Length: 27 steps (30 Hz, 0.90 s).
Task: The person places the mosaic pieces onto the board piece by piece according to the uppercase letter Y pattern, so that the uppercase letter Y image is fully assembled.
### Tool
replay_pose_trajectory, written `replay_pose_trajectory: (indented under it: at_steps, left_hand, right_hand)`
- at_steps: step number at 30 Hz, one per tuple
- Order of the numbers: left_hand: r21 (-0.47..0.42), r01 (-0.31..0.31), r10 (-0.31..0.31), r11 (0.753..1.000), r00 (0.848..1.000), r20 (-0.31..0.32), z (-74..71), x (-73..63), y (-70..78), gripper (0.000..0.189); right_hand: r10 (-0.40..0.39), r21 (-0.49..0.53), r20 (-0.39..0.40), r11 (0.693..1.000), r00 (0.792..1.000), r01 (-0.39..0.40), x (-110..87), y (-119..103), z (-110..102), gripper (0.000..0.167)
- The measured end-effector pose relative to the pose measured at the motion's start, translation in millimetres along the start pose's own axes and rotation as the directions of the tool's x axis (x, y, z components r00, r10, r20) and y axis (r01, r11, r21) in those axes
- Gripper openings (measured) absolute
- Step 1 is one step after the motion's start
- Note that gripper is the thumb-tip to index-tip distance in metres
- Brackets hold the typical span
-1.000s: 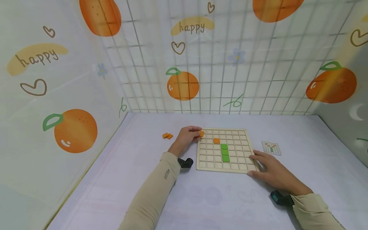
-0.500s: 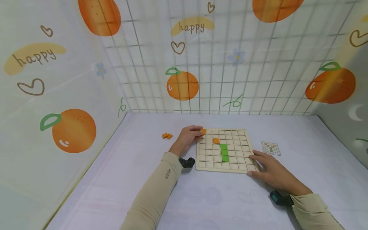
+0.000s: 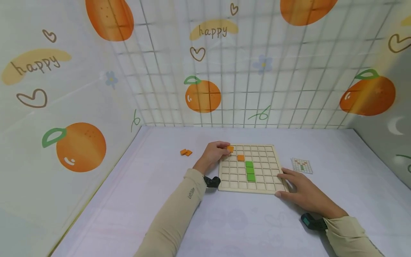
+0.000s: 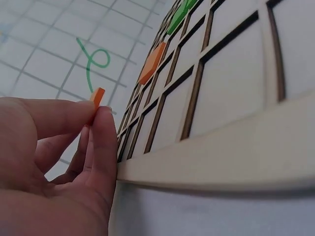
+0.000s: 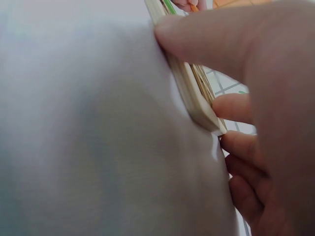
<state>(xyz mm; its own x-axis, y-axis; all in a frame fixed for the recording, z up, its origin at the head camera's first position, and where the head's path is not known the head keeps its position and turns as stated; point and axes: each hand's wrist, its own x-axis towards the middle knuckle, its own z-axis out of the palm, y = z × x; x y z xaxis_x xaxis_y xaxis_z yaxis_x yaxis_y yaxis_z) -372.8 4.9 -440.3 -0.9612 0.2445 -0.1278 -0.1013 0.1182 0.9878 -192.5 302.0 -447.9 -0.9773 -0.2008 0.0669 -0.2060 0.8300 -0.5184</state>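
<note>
My left hand [image 3: 212, 153] pinches an orange square tile [image 3: 230, 149] between thumb and fingertips, over the far left corner of a wooden grid board [image 3: 268, 172]. In the left wrist view, the held tile [image 4: 99, 97] stands on edge, tilted, just beyond the board's rim [image 4: 221, 169]. Another orange tile [image 3: 240, 157] sits in a cell, diagonally up-left of a column of three green tiles [image 3: 250, 170]. My right hand [image 3: 305, 191] holds the board's near right corner, thumb [image 5: 184, 39] at the front edge and fingers on the right side.
Loose orange tiles [image 3: 186, 152] lie on the white tabletop left of the board. To its right is a small card [image 3: 302, 166] printed with a grid and an orange and green pattern. A patterned cloth wall [image 3: 237, 117] rises behind the table.
My left hand has moved slightly right with the orange tile, from the board's left edge to farther over its far left cells. My right hand has stayed on the corner.
</note>
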Motion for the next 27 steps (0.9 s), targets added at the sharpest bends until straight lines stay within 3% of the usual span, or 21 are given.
replay_pose_trajectory:
  at_steps: [11, 27]
  left_hand:
    - [0.226, -0.063, 0.070, 0.972, 0.997, -0.023, 6.1, -4.1, 3.0, 0.027]
    - [0.292, -0.055, 0.071, 0.955, 0.996, -0.046, 11.5, 1.2, 2.2, 0.025]
  right_hand:
    - [0.006, -0.010, -0.003, 1.000, 1.000, -0.006, 0.2, -2, 1, 0.082]
    - [0.003, -0.005, -0.007, 1.000, 1.000, -0.003, -0.1, -2, 1, 0.082]
